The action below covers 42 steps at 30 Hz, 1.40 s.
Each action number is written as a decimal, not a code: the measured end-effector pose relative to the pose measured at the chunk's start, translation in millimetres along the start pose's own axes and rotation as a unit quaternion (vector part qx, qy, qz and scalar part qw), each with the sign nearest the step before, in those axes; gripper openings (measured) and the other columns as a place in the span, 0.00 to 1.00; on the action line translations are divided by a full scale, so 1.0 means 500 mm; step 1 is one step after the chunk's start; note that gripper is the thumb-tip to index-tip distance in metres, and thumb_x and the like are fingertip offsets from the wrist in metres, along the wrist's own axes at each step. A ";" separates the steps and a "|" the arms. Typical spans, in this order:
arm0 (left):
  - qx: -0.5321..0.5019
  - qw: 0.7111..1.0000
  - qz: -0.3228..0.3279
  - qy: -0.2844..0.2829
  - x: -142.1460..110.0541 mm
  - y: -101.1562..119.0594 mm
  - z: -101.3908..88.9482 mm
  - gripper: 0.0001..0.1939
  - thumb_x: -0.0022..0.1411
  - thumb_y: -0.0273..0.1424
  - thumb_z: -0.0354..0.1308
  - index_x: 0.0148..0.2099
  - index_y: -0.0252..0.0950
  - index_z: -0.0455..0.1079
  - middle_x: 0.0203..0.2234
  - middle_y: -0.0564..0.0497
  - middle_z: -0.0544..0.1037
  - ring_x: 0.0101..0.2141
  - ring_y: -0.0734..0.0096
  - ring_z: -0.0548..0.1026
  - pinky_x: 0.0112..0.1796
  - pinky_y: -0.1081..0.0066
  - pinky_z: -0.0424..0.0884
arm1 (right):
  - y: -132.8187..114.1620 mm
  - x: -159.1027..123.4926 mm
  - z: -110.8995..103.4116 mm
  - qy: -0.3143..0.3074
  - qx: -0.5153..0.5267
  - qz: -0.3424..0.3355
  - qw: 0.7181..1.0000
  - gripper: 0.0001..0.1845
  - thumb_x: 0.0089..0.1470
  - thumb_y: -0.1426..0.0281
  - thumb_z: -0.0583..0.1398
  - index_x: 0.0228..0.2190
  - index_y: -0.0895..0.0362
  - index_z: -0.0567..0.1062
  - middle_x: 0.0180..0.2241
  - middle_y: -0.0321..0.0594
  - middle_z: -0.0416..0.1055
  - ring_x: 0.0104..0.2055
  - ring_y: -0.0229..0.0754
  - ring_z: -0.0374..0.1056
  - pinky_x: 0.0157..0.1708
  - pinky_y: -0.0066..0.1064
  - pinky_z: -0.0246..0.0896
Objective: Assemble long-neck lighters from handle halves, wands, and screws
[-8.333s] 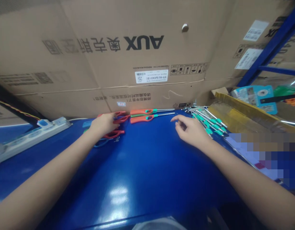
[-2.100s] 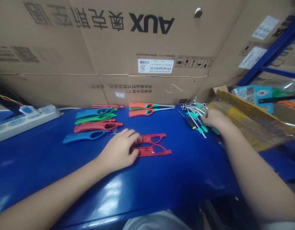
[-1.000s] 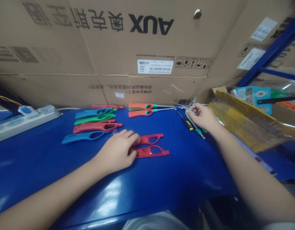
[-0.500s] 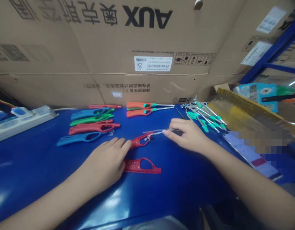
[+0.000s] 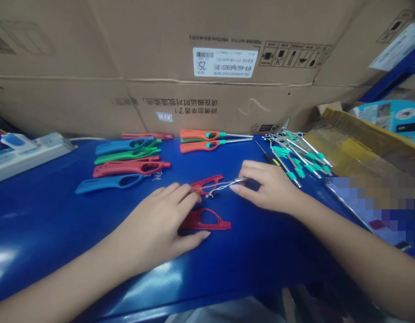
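Observation:
My right hand (image 5: 266, 186) pinches a metal lighter tube (image 5: 240, 179) between thumb and fingers; most of it is hidden in the hand. White wires (image 5: 224, 187) and a thin clear strand run from its end towards a red lighter casing half (image 5: 214, 178). My left hand (image 5: 167, 220) lies over the near ends of this half and a second red casing half (image 5: 210, 220), its thumb stretched apart and its fingertips at the upper half. Whether those fingertips press on it I cannot tell. Both halves lie on the blue table (image 5: 247, 260).
Several blue, green and red casings (image 5: 126, 167) lie at left. Orange lighters (image 5: 200, 146) are at the back, near a screwdriver (image 5: 269, 157). Metal tubes with green collars (image 5: 306, 157) pile at right, beside a phone (image 5: 351, 206) and a cardboard box (image 5: 362, 143). A power strip (image 5: 45, 148) stands left.
My left hand has loosened and its thumb has spread away from the lower red half. More of the metal tube shows at my right hand. The view has tilted down.

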State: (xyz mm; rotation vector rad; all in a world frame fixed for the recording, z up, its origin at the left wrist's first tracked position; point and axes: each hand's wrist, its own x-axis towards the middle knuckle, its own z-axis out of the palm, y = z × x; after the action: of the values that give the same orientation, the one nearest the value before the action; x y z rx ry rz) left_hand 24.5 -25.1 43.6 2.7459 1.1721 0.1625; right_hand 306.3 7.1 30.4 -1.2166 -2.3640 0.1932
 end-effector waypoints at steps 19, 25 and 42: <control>-0.143 0.988 -0.008 0.066 0.013 -0.013 0.027 0.28 0.70 0.47 0.57 0.67 0.43 0.63 0.52 0.47 0.76 0.49 0.57 0.73 0.49 0.59 0.71 | -0.008 -0.010 -0.014 0.028 0.028 -0.142 0.989 0.15 0.67 0.64 0.56 0.28 0.55 0.64 0.26 0.34 0.62 0.27 0.36 0.59 0.27 0.29 0.53; -0.219 0.973 0.040 0.064 0.021 -0.017 0.033 0.10 0.73 0.35 0.55 0.50 0.40 0.76 0.45 0.49 0.80 0.46 0.63 0.74 0.48 0.64 0.70 | -0.011 -0.006 -0.011 0.026 0.044 -0.175 0.983 0.14 0.66 0.64 0.57 0.28 0.55 0.65 0.27 0.35 0.64 0.28 0.36 0.60 0.28 0.27 0.56; -0.380 0.919 -0.082 0.070 0.027 -0.021 0.019 0.12 0.67 0.35 0.62 0.50 0.42 0.81 0.43 0.49 0.83 0.38 0.67 0.79 0.37 0.69 0.76 | -0.010 -0.011 -0.022 -0.012 0.025 -0.192 0.981 0.11 0.63 0.64 0.60 0.30 0.55 0.68 0.28 0.37 0.66 0.29 0.38 0.63 0.28 0.29 0.54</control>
State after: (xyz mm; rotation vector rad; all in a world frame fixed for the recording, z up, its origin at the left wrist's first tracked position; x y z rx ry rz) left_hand 27.8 -9.1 32.9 1.9692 1.0611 0.6509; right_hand 310.5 -1.5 39.9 -0.7184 -2.5424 0.1378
